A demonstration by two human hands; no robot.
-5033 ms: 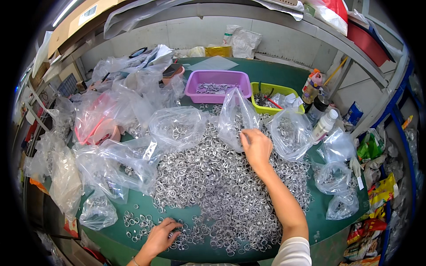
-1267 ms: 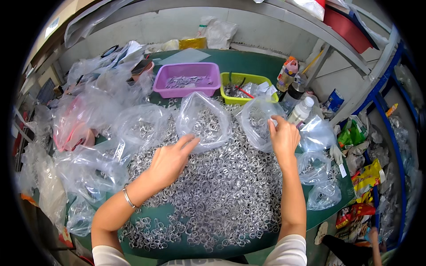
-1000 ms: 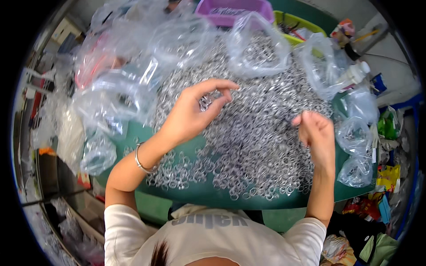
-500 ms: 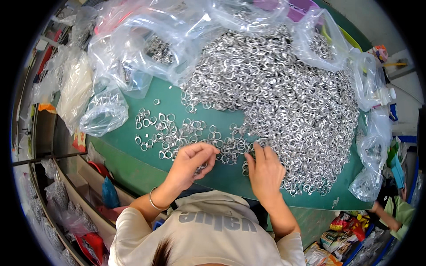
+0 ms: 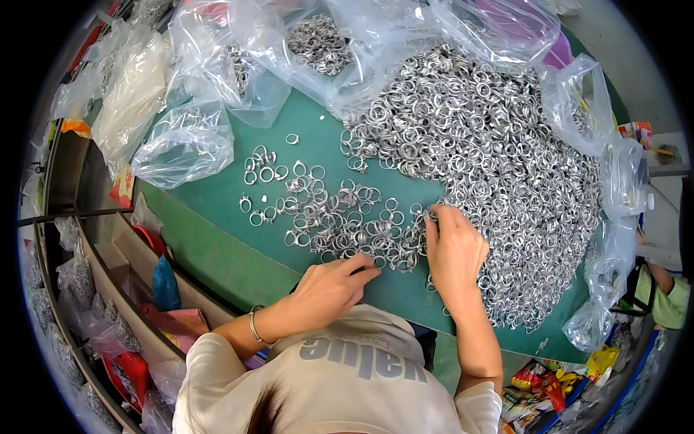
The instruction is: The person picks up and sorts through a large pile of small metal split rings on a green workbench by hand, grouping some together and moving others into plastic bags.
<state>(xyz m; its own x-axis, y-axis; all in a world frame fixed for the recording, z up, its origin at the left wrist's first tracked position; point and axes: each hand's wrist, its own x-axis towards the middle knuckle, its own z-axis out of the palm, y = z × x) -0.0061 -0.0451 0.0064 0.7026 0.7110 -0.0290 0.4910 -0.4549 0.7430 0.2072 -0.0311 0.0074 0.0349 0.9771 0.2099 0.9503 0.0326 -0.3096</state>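
A large heap of silver-coloured metal rings (image 5: 520, 181) covers the right part of the green table (image 5: 238, 210). Left of it lies a looser spread of rings (image 5: 340, 217). My right hand (image 5: 457, 249) is between the two, thumb and forefinger drawn together among rings at the heap's left edge; what they pinch is hidden. Palm down at the near edge of the loose spread, my left hand (image 5: 329, 291) has its fingers curled inward, their tips beside a few rings. Whatever lies inside that hand is out of sight.
Clear plastic bags (image 5: 184, 148) line the table's far and left sides, some with rings inside; one bag (image 5: 607, 275) hangs along the right edge. A wooden shelf (image 5: 123, 260) with bags stands at lower left. A person in a green sleeve (image 5: 671, 300) is at far right.
My left hand has turned palm down and dropped toward the near table edge; rings seen in it earlier are now hidden. My right hand stays by the heap's edge. The view has shifted.
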